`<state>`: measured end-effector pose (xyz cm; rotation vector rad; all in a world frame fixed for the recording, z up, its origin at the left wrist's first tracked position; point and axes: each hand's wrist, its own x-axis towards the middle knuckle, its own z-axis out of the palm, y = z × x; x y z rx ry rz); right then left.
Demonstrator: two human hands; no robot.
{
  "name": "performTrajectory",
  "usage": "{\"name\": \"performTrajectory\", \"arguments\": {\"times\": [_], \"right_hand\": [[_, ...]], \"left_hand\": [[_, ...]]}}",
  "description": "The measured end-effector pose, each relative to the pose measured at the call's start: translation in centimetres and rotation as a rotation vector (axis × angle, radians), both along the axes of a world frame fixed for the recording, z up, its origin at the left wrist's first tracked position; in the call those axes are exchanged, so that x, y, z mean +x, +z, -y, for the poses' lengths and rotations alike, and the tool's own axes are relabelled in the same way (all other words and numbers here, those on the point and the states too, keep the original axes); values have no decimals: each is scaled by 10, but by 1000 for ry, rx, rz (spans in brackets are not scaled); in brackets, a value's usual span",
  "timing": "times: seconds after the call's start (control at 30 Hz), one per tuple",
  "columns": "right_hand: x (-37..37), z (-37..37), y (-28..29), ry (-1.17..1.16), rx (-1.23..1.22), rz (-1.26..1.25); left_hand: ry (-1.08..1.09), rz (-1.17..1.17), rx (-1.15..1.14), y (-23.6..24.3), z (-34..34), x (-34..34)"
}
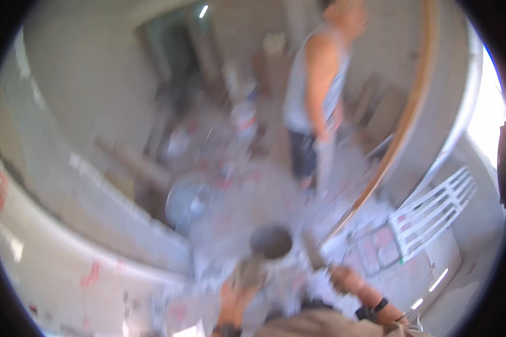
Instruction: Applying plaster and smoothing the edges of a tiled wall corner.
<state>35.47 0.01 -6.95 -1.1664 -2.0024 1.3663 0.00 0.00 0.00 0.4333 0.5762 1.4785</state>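
Observation:
The picture is heavily blurred. My left hand (pixel 243 283) is closed around the near side of a grey round container, likely a bucket (pixel 271 241), just above the dusty floor. My right hand (pixel 344 279) grips the handle of a flat-bladed tool, perhaps a trowel (pixel 314 250), whose blade points toward the bucket's right side. A dark band sits on my right wrist (pixel 379 306).
Another person in a sleeveless top and dark shorts (pixel 315 95) stands a few steps ahead. A round fan (pixel 188 202) lies on the floor at left. Buckets and debris (pixel 244 118) clutter the far floor. A long wooden strip (pixel 405 123) and a white grille (pixel 433 210) are at right.

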Motion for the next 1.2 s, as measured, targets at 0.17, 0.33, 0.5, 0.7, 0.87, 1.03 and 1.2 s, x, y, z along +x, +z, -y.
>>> {"name": "performTrajectory", "arguments": {"times": [0.17, 0.33, 0.5, 0.7, 0.87, 1.03, 1.2], "right_hand": [[-25, -7, 110, -321, -515, -178], [-30, -27, 134, -79, -192, -5], [-64, -24, 165, 194, 425, 176], [-85, -33, 163, 343, 542, 319], [-94, -44, 148, 420, 594, 339], [-101, -39, 126, 257, 621, 359], [-99, -37, 109, 135, 443, 174]], "left_hand": [[-6, 376, -20, -24, 35, -23], [10, 258, -55, -31, 36, -36], [-14, 156, -87, -45, 41, -40], [-77, 167, -230, -63, 52, -47], [-204, 96, -220, -61, 59, -49], [-146, 38, -372, -58, 71, -47], [-165, 290, -270, -56, 77, -50]]}}
